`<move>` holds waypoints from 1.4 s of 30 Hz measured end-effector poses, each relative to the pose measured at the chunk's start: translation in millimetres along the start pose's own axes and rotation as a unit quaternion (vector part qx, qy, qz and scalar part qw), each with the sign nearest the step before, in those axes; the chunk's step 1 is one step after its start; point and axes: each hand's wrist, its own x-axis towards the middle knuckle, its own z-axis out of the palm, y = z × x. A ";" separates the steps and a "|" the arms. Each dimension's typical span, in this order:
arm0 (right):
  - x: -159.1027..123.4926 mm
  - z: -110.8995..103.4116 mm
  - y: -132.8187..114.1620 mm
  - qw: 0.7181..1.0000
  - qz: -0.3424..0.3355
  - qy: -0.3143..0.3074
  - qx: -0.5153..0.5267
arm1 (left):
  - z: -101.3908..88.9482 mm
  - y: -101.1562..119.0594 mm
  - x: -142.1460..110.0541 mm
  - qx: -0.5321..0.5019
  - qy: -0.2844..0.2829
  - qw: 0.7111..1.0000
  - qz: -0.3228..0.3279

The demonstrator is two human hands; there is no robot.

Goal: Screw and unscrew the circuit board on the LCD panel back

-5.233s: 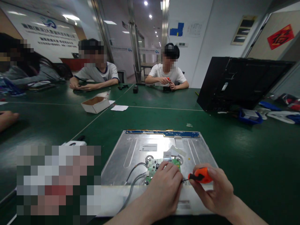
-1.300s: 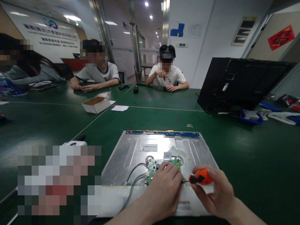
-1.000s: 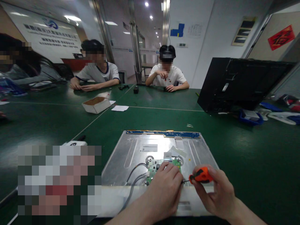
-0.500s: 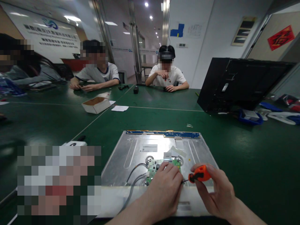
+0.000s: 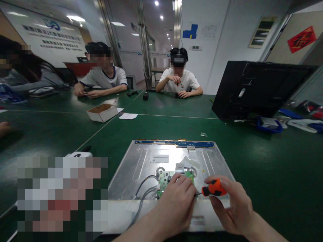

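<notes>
A flat metal display panel [image 5: 141, 161] lies on the table in front of me, with a small green circuit board [image 5: 164, 178] on its near half. My left hand [image 5: 178, 196] is over the board, fingers curled together and covering part of it; what they hold, if anything, is hidden. Thumb and fingers of my right hand [image 5: 234, 201] grip the orange and black handle of a screwdriver [image 5: 214, 187]. Its thin shaft points left, nearly level, and its tip is hidden by my left hand. Grey cables [image 5: 143, 198] run from the board's left side toward me.
A black monitor housing [image 5: 262, 90] stands at the right, beside a blue tray [image 5: 270, 124]. An open white box [image 5: 102, 112] and a paper slip [image 5: 128, 116] lie farther left. Several people sit around the green table [image 5: 264, 161]. A blurred-out patch covers the lower left.
The screwdriver's handle has turned slightly in my right fingers; its black markings show differently. My left hand stays in place. A co-worker's hand has appeared at the left edge.
</notes>
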 end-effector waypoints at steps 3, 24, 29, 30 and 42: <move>-2.4 0.1 0.8 1.000 0.006 0.000 0.018 | -0.5 0.2 0.0 0.003 -0.006 1.000 -0.001; 0.5 -0.5 -0.2 1.000 0.005 -0.004 0.022 | -1.5 0.0 0.5 0.004 -0.001 1.000 0.005; -0.8 1.2 0.4 1.000 0.015 0.013 0.017 | -1.0 0.3 0.4 -0.001 -0.003 1.000 -0.001; 0.1 1.3 0.1 1.000 0.018 0.015 0.012 | -0.9 0.3 0.4 -0.002 -0.002 1.000 -0.001; 3.3 -0.6 -2.0 1.000 -0.006 0.009 0.008 | -2.5 0.8 0.7 0.006 0.002 1.000 0.007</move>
